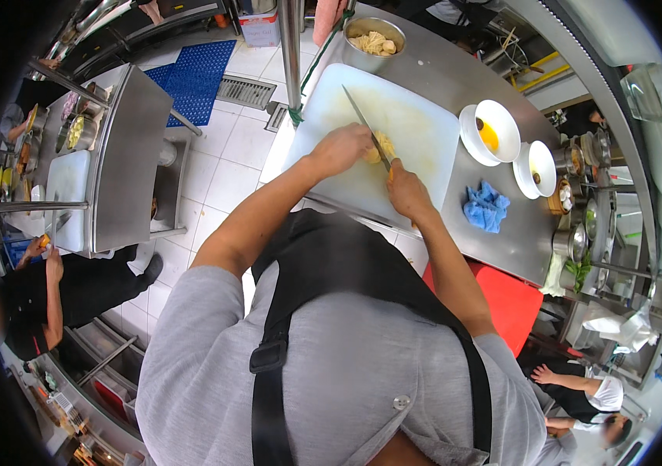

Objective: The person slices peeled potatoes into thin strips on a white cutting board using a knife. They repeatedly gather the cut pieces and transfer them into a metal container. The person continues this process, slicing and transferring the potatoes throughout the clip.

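A white cutting board (416, 116) lies on a steel counter (502, 241). My left hand (341, 147) presses down on a pale yellow piece of food (384, 144) on the board. My right hand (407, 190) grips the orange-ended handle of a long knife (360, 116). Its blade runs up and to the left over the board, beside the food and my left fingers. Most of the food is hidden under my left hand.
A metal bowl (375, 35) of pale cut pieces stands beyond the board. Two white bowls (490, 128) (537, 167) and a blue cloth (486, 206) sit to the right, above a red bin (513, 299). Another person in black (59, 291) works at the left counter (125, 155).
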`<state>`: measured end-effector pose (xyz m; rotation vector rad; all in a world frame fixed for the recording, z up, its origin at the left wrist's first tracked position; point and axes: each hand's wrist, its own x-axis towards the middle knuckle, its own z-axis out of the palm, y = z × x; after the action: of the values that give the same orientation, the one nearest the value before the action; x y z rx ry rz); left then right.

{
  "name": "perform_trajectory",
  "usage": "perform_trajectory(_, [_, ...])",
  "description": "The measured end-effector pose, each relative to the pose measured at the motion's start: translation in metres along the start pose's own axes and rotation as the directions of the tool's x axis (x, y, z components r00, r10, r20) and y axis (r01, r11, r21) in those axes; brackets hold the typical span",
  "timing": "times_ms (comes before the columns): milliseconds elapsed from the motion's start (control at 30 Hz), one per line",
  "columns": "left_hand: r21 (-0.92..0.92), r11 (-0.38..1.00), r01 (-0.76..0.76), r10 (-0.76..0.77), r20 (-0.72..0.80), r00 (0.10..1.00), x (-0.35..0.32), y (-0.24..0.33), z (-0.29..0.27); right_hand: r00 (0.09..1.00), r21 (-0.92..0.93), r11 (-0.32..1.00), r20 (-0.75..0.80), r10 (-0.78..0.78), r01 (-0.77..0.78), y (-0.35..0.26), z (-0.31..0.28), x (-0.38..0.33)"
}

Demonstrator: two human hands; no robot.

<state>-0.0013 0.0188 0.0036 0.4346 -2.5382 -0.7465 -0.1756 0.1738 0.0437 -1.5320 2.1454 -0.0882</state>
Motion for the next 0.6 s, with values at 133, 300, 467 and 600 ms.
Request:
perform_trajectory(133, [0.011, 0.999, 0.035, -0.035, 0.006, 0.999, -0.002, 0.002, -0.006, 1.000, 0.025, 1.000, 0.027, -0.012, 0.012, -0.017, -0.027, -0.013])
perform_trajectory(300, [0.015, 1.000, -0.008, 0.008, -0.016, 1.000, 0.001, 0.005, -0.004, 1.000, -0.011, 1.000, 0.019, 0.008, -0.008, -0.008, -0.002, -0.002])
perform_trajectory(467, [0.011, 0.999, 0.033, -0.033, 0.019, 0.999, -0.001, -0.002, -0.002, 0.998, 0.025, 1.000, 0.059, 0.005, -0.006, -0.019, -0.029, -0.015])
perform_trajectory(600, [-0.012, 1.000, -0.021, 0.021, -0.026, 0.999, -0.001, -0.002, -0.001, 0.998, 0.031, 0.998, 0.045, 0.047, -0.048, -0.015, -0.012, -0.003])
